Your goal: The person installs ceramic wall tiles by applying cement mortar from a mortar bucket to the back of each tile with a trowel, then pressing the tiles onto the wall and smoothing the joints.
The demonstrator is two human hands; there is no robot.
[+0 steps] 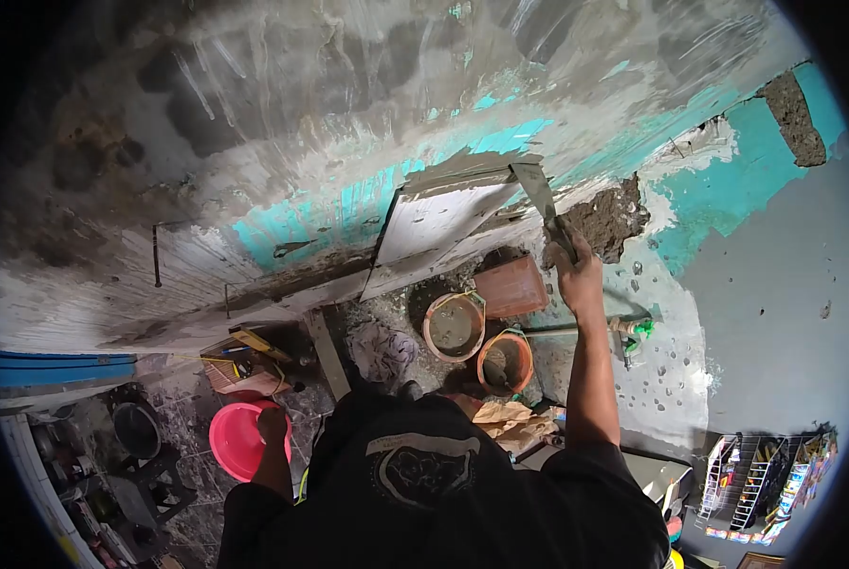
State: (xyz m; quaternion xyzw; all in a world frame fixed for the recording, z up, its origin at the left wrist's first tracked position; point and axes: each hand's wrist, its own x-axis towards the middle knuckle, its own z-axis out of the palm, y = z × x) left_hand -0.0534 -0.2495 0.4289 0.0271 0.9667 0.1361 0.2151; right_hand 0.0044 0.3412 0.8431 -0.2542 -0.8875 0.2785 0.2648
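My right hand (573, 264) is wrapped round the handle of a flat-bladed trowel (536, 190). The blade lies against the wall at the upper right corner of a white panel (438, 226), where wet grey mortar (472, 169) runs along the top edge. Low on the left, my left hand (273, 424) is closed on the right rim of a pink plastic basin (223, 443); its fingers are partly hidden. What the basin contains cannot be made out.
Below the wall stand two buckets, one with grey mix (454, 327) and an orange one (506, 362), beside a reddish-brown tub (511, 287). A tap (633, 328) juts from the right wall. A crumpled cloth (382, 353) and a plank (327, 356) lie nearby. A wire rack (751, 479) hangs lower right.
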